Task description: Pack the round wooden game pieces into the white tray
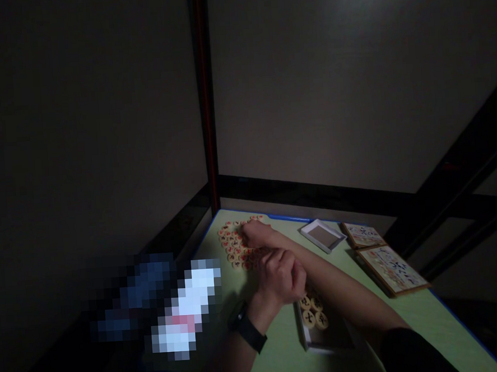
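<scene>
Round pale game discs (232, 244) with red and black marks lie packed together at the far left corner of the green table (408, 316). My right hand (255, 234) reaches across and rests on this cluster, with its fingers hidden behind the back of the hand. My left hand (281, 276), a black band on its wrist, hovers nearer to me with the fingers curled in; what they hold is hidden. Just below it a shallow box tray (325, 341) holds a few more discs (313, 311).
A white box lid (322, 235) lies at the back of the table. Two printed wooden board halves (392, 270) sit at the right edge. Dark walls and a vertical post (206, 127) close in behind. A pixelated patch (167, 303) covers the lower left.
</scene>
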Available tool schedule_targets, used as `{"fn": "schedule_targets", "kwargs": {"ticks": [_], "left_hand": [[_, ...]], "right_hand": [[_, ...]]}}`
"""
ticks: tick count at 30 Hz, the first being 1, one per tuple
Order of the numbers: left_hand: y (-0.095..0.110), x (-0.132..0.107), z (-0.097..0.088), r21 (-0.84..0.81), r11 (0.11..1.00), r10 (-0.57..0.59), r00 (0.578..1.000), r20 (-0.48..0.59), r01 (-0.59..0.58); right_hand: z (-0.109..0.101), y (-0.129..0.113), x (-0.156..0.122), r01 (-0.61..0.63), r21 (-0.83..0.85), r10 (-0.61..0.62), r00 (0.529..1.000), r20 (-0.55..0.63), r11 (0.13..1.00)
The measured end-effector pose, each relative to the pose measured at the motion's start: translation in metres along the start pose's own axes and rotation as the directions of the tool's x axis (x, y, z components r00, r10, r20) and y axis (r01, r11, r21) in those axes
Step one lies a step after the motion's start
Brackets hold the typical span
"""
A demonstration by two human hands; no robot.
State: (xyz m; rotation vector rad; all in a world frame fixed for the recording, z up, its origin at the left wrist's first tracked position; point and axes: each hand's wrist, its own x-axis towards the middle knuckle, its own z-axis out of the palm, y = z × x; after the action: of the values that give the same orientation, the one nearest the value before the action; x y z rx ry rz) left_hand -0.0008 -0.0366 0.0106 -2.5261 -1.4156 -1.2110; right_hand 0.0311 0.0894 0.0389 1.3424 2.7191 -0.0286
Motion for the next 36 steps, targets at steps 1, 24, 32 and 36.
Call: {"fn": "schedule_targets", "kwargs": {"ticks": [1, 24, 32, 36], "left_hand": [[-0.001, 0.000, 0.000, -0.006, 1.000, -0.010, 1.000, -0.003, 0.010], [0.016, 0.004, 0.009, 0.158, 0.960, -0.274, 0.901, 0.337, 0.233], [0.014, 0.008, 0.007, 0.159, 0.955, -0.293, 0.867, 0.404, 0.249], [0.012, 0.008, 0.009, 0.140, 0.955, -0.296, 0.858, 0.420, 0.261]], "right_hand": [[0.000, -0.001, 0.000, -0.001, 0.007, 0.001, 1.000, -0.006, 1.000], [0.014, -0.042, -0.280, -0.224, 0.442, 0.302, 0.947, -0.113, 0.868], [0.046, -0.063, -0.261, -0.471, 0.194, 0.503, 0.846, -0.178, 0.861], [0.046, -0.078, -0.254, -0.568, 0.123, 0.581, 0.799, -0.154, 0.814]]}}
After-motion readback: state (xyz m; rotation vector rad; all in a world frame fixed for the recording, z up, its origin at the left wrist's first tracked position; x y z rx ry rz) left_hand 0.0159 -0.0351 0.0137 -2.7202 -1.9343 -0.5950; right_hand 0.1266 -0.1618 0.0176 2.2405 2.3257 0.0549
